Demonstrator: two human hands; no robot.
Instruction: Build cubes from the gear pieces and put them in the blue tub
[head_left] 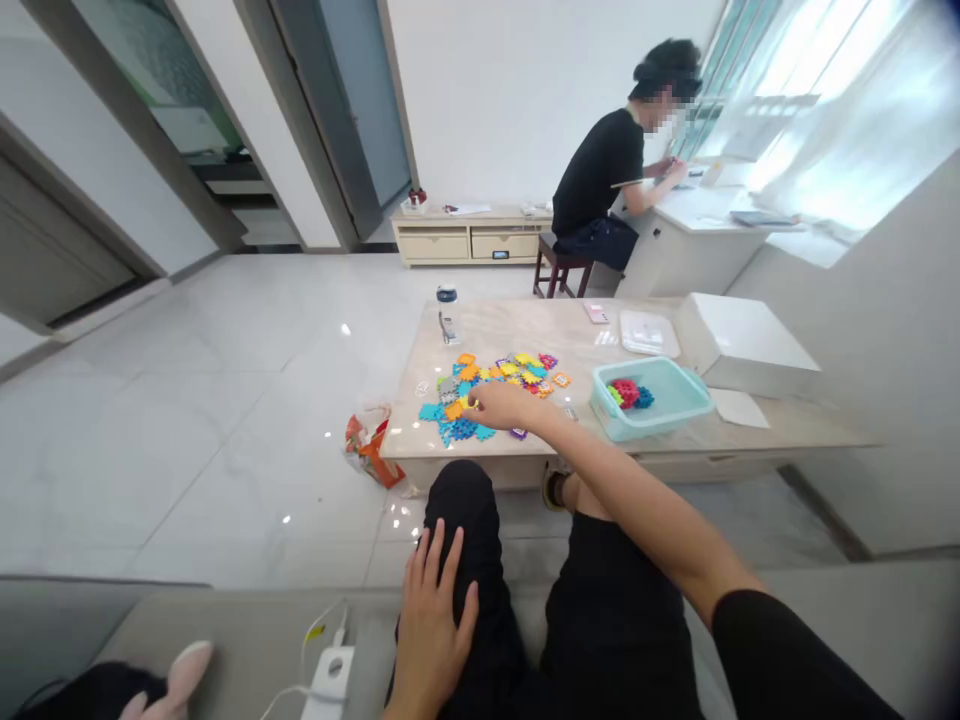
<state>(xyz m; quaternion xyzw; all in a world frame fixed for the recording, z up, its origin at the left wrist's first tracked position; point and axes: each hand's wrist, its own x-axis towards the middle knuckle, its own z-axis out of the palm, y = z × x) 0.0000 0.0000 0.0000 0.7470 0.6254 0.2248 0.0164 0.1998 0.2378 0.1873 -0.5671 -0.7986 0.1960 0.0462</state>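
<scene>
My right hand (504, 404) reaches out over the low table (525, 330) and pinches a small yellow piece at the near edge of a spread of colourful plastic interlocking pieces (487, 385). The fingers are closed around that piece. My left hand (433, 620) lies flat on my left thigh with its fingers spread, holding nothing. A teal plastic tub (652, 400) to the right of the pieces holds a red, green and blue clump of joined pieces (628, 393).
A water bottle (448, 312), a clear lid (649, 333) and a white box (742, 345) stand on the table. An orange bag (367, 445) lies on the floor. A white charger (330, 680) rests on the sofa. Another person (607, 180) sits at a far desk.
</scene>
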